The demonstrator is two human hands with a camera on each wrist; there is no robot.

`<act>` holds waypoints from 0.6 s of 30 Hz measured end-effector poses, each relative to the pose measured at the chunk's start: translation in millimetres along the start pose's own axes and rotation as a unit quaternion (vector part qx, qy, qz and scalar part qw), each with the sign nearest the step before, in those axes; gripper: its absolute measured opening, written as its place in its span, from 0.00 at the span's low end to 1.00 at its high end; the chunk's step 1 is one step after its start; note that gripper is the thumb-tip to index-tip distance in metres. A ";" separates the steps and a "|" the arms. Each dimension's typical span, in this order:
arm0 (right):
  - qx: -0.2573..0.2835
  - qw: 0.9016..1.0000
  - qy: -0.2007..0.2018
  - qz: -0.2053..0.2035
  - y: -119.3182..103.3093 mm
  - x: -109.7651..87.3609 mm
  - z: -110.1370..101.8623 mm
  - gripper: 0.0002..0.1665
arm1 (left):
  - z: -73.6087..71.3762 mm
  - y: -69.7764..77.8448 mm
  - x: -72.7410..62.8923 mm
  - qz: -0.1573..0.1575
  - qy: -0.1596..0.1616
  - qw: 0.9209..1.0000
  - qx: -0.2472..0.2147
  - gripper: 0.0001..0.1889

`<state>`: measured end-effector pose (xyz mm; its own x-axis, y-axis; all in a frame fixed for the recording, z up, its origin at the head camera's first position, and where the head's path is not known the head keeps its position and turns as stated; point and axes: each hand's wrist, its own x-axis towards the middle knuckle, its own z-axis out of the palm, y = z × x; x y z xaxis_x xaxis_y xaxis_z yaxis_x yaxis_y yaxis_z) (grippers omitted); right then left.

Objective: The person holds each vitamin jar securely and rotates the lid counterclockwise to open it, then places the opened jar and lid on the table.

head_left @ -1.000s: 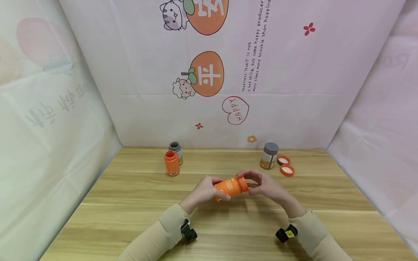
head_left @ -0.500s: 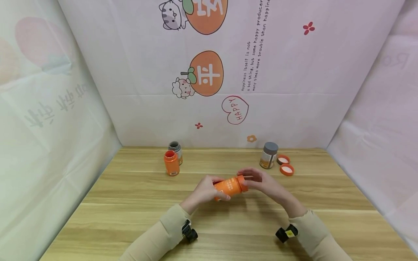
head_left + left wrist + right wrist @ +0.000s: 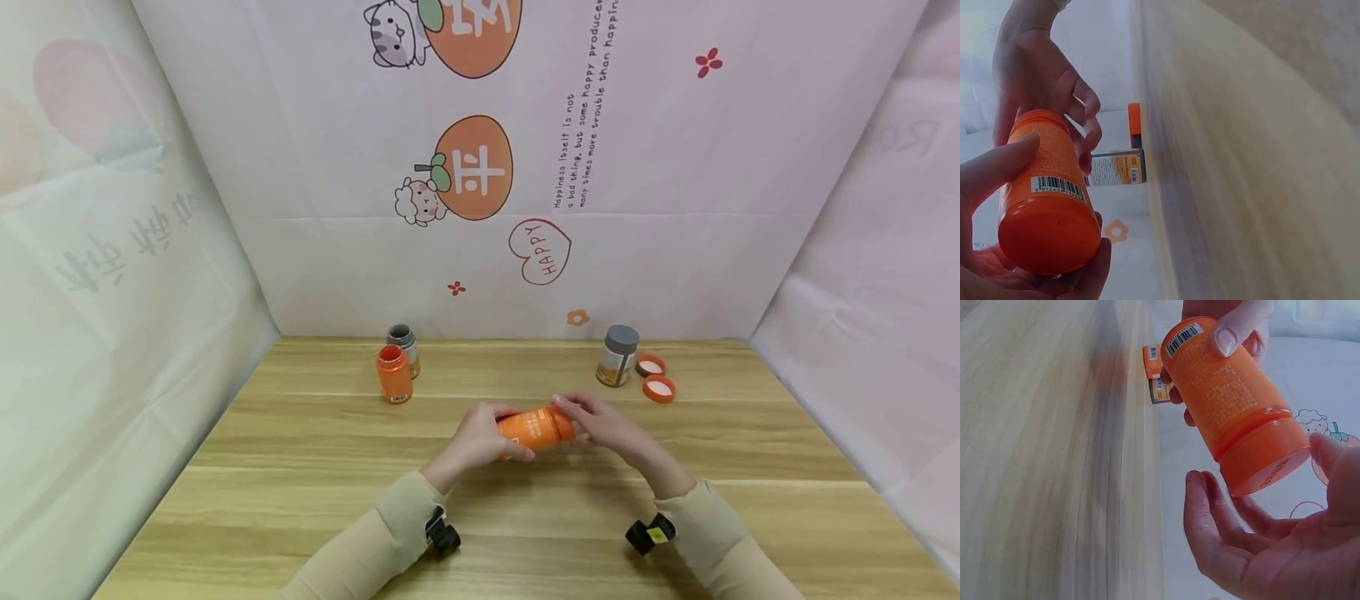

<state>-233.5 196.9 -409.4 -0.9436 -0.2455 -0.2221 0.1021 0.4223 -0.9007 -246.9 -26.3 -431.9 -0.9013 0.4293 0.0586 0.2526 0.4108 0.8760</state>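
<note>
My left hand [image 3: 474, 440] grips the body of an orange plastic bottle [image 3: 529, 429], thumb along one side and fingers round the other. The bottle is tilted above the table, its capped end toward my right hand [image 3: 603, 425]. An orange screw cap [image 3: 1266, 456] sits on the bottle's neck. My right hand holds that cap loosely at its edge: the thumb [image 3: 1324, 450] meets one side, and curled fingers lie close under the opposite side. In the left wrist view the bottle's base and barcode label [image 3: 1059, 186] face the camera.
An uncapped orange bottle [image 3: 394, 377] stands at the back left, before an open grey-necked jar [image 3: 402, 335]. At the back right are a grey-lidded jar [image 3: 618, 357] and two loose caps, one farther back [image 3: 650, 365] and one nearer [image 3: 659, 389]. White printed cloth walls [image 3: 645, 275] surround the wooden table [image 3: 300, 483].
The bottle and both hands have shifted slightly right. My right fingers have changed their place around the cap, the hand turning about it; the left hand keeps its grip.
</note>
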 end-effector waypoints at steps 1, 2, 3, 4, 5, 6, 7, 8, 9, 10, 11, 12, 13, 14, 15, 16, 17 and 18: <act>-0.002 1.000 0.001 0.006 0.1 0.6 0.5 0.40 | 0.1 0.0 -0.1 0.000 0.001 1.000 0.001 0.29; -0.009 1.000 -0.002 0.009 0.0 0.8 0.8 0.40 | 0.1 0.0 -0.2 0.000 0.003 1.000 0.003 0.30; -0.014 1.000 -0.005 0.011 0.0 1.1 1.0 0.41 | 0.0 0.0 -0.2 -0.001 0.005 1.000 0.004 0.30; -0.020 1.000 -0.009 0.010 0.0 1.1 0.8 0.41 | 0.2 0.0 -0.1 0.001 0.005 1.000 0.004 0.30; -0.025 1.000 -0.010 0.011 0.1 1.2 0.6 0.41 | 0.3 0.3 -0.1 0.001 0.006 1.000 0.004 0.30; -0.029 0.999 -0.012 0.009 0.1 1.2 0.4 0.41 | 0.5 0.2 0.1 0.003 0.007 1.000 0.003 0.30; -0.029 0.999 -0.012 0.010 0.1 1.2 0.3 0.41 | 0.5 0.1 0.2 0.001 0.007 1.000 0.004 0.30; -0.032 0.999 -0.014 0.008 -0.1 1.0 0.1 0.41 | 0.7 -0.1 0.4 0.000 0.008 1.000 0.004 0.30; -0.032 0.999 -0.015 0.007 -0.1 1.1 -0.1 0.41 | 0.9 -0.3 0.6 0.000 0.009 1.000 0.004 0.30; -0.032 0.999 -0.016 0.007 0.1 1.1 -0.3 0.41 | 1.0 -0.4 0.8 0.000 0.010 1.000 0.004 0.30; -0.032 0.999 -0.016 0.007 0.1 1.2 -0.4 0.40 | 1.1 -0.7 1.1 -0.001 0.011 1.000 0.005 0.30; -0.030 0.999 -0.017 0.007 0.0 1.1 -0.3 0.40 | 1.1 -0.8 1.2 -0.003 0.011 1.000 0.005 0.30; -0.027 0.999 -0.016 0.007 0.0 1.0 -0.1 0.39 | 1.1 -0.6 1.0 -0.004 0.012 1.000 0.003 0.30; -0.025 1.000 -0.015 0.008 -0.1 1.1 0.0 0.39 | 1.1 -0.8 1.1 -0.005 0.012 1.000 0.003 0.30; -0.023 1.000 -0.014 0.010 0.0 1.3 0.0 0.39 | 1.0 -0.9 1.0 -0.005 0.012 1.000 0.001 0.30; -0.020 1.000 -0.013 0.011 -0.2 1.1 0.0 0.39 | 0.9 -1.0 1.1 -0.005 0.011 1.000 0.000 0.30; -0.017 1.000 -0.013 0.011 -0.1 1.0 0.1 0.39 | 1.0 -1.1 1.0 -0.005 0.011 1.000 -0.002 0.30; -0.013 1.000 -0.016 0.009 0.2 0.9 -0.1 0.39 | 1.0 -1.1 0.9 -0.006 0.009 1.000 -0.004 0.29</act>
<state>-234.4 196.9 -409.8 -0.9312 -0.2649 -0.2502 0.1101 0.4502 -0.8861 -247.7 -25.5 -433.2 -0.9106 0.4093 0.0573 0.2396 0.4098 0.8801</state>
